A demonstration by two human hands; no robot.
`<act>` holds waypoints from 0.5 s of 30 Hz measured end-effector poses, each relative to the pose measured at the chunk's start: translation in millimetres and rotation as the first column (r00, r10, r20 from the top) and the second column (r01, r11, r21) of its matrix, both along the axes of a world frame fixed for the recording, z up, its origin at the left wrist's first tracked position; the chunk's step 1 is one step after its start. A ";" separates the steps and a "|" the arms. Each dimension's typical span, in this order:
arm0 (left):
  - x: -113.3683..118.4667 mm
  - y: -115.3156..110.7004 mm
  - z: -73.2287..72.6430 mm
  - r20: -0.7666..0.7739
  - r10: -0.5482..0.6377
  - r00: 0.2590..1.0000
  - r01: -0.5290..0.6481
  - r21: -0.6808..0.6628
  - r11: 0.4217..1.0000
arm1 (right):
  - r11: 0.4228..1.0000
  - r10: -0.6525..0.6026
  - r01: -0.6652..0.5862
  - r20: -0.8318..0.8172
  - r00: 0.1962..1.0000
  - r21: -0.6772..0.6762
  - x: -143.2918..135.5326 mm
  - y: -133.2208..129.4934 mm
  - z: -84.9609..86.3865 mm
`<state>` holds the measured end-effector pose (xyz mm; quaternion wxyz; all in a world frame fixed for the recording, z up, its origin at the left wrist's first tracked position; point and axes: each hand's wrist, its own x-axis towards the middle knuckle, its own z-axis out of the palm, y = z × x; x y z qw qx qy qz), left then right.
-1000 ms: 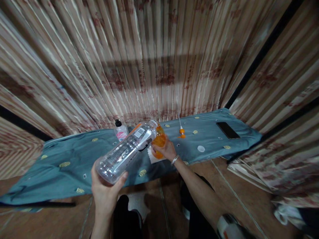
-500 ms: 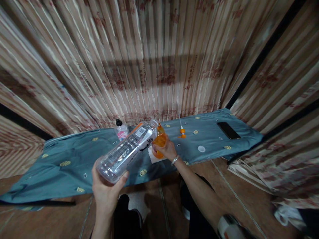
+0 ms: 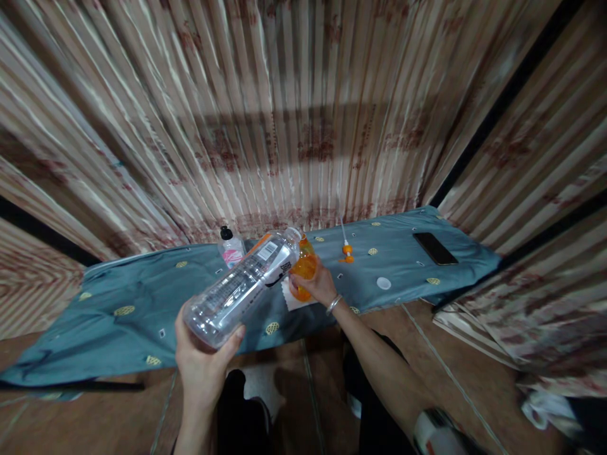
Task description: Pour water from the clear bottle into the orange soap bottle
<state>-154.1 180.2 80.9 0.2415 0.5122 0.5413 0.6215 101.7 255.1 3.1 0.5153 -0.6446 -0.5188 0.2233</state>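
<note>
My left hand grips the base of a large clear plastic bottle with an orange and white label. It is tilted, its uncapped neck at the mouth of an orange translucent bottle. Wrapped round that orange bottle is my right hand, with a silver bracelet on the wrist. Under the orange bottle lies a white paper. An orange pump head with a clear tube rests on the cloth to the right. Whether liquid flows between the bottles I cannot tell.
A small clear bottle with a black cap stands behind the large bottle. On the right are a white round cap and a black phone. The teal cloth covers a narrow table against striped curtains.
</note>
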 end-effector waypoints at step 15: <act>-1.2 0.8 -3.8 -0.013 0.004 1.000 -0.005 -0.005 1.000 | 1.000 0.008 -0.008 0.017 1.000 -0.013 0.4 -0.4 1.4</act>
